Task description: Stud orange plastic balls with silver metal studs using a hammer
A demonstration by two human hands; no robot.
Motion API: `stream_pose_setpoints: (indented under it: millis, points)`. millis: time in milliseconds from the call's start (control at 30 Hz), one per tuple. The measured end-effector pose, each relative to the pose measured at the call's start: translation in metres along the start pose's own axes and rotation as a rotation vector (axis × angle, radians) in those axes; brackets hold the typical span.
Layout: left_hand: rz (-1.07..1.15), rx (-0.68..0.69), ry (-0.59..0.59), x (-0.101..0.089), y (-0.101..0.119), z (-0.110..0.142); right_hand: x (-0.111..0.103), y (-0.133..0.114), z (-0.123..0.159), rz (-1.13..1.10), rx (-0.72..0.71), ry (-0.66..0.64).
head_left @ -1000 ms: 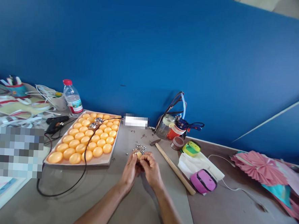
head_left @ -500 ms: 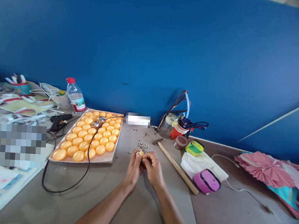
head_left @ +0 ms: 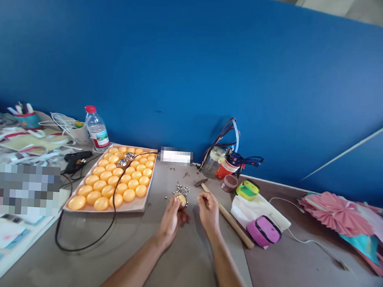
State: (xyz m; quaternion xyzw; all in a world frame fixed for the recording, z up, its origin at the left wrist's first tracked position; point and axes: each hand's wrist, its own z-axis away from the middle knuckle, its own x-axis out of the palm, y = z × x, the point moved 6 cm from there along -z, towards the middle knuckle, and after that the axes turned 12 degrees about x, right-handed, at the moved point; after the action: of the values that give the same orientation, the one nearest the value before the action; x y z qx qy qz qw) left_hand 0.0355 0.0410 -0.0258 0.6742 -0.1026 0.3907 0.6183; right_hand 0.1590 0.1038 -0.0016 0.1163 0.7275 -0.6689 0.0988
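Observation:
My left hand (head_left: pixel 170 220) is closed round a small yellow ball (head_left: pixel 182 199) partly covered with shiny silver studs, holding it just above the grey table (head_left: pixel 177 264). My right hand (head_left: pixel 208 212) has come away to the right, fingers curled in a pinch near the hammer's handle; what it holds, if anything, is too small to make out. A small heap of silver studs (head_left: pixel 181 189) lies just beyond the ball. A tray (head_left: pixel 135 206) of several yellow balls (head_left: pixel 124 178), two of them stud-covered (head_left: pixel 125 159), sits to the left.
A wooden-handled hammer (head_left: pixel 227 216) lies beside my right hand. A black cable (head_left: pixel 84 241) loops over the tray from a glue gun (head_left: pixel 75 159). A water bottle (head_left: pixel 96 130), jars and cups (head_left: pixel 224 165), a pink case (head_left: pixel 264 231) on white cloth and pink paper fans (head_left: pixel 333 210) stand around.
My right hand has let go of the ball and moved right toward the hammer handle. My left hand still holds the ball.

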Motion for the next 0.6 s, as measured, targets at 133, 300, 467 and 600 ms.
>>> stream_pose_setpoints:
  millis: [133,300,467,600]
  points:
    - [0.106,-0.074,0.017,0.002,-0.001,0.0,-0.028,0.002,-0.01,0.59,-0.052,0.284]
    - [0.143,-0.116,0.019,0.001,-0.002,-0.001,-0.032,0.014,-0.018,0.968,0.113,0.233]
    - [0.153,-0.122,0.028,0.002,0.002,-0.001,-0.034,0.017,-0.022,1.005,0.09,0.212]
    - [0.18,-0.122,0.011,0.002,0.003,-0.003,-0.032,0.007,-0.015,0.967,-0.028,0.263]
